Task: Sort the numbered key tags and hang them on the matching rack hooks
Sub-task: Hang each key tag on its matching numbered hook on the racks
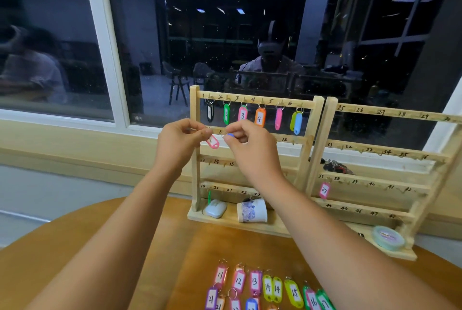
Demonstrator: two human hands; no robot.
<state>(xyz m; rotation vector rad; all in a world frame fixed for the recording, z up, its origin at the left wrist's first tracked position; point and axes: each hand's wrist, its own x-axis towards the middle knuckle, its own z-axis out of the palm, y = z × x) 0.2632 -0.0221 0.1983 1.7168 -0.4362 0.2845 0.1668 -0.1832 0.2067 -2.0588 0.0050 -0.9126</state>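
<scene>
A wooden key rack (306,119) with numbered hooks stands at the table's far edge, with a second rack (375,112) on its right. Tags 1 to 6 hang on the top row. At the second row, my left hand (178,141) pinches the ring of a pink tag (213,141) near hook 7. Beside it, my right hand (246,141) pinches a blue tag (230,136) close to hook 8. A pink tag 37 (324,190) hangs on the second rack. Several numbered tags (268,287) lie in rows on the table near me.
A white earbud case (215,208) and a tipped paper cup (252,211) lie on the left rack's base. A roll of thread (387,237) sits on the right rack's base. Dark keys (335,166) lie behind. A window runs behind the round wooden table (155,247).
</scene>
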